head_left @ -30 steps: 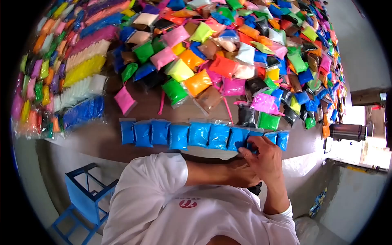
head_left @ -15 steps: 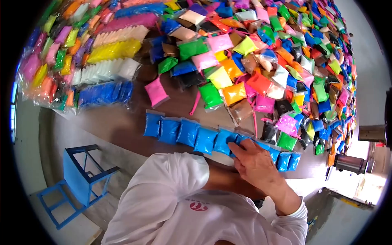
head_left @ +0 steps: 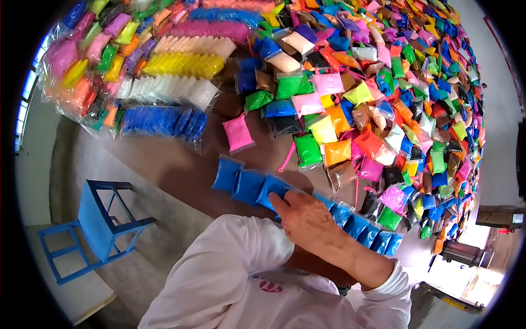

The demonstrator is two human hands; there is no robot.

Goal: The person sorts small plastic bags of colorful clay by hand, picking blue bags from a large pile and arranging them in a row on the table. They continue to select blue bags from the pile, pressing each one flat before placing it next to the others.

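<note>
A row of blue packets (head_left: 250,185) in clear plastic bags runs along the near edge of the brown table. My right hand (head_left: 307,218) is over the middle of this row, fingers bent down onto a blue packet. One fingertip lies on its face; the other fingertips are hidden. To the right of the hand, several blue packets (head_left: 355,226) lean tightly against each other. Those on the left lie flatter and overlap. My left forearm (head_left: 309,262) passes under my right arm, and the left hand is hidden behind it. A pink packet (head_left: 238,133) lies just beyond the row.
A large heap of mixed coloured packets (head_left: 378,90) covers the table's right and back. Neat rows of blue packets (head_left: 164,122), white packets (head_left: 170,90) and yellow packets (head_left: 186,64) stand at left. A blue stool (head_left: 96,222) lies on the floor.
My right hand has moved left along the row. Packets to its right now lean closer together. The camera view has shifted, so the table's contents appear farther right.
</note>
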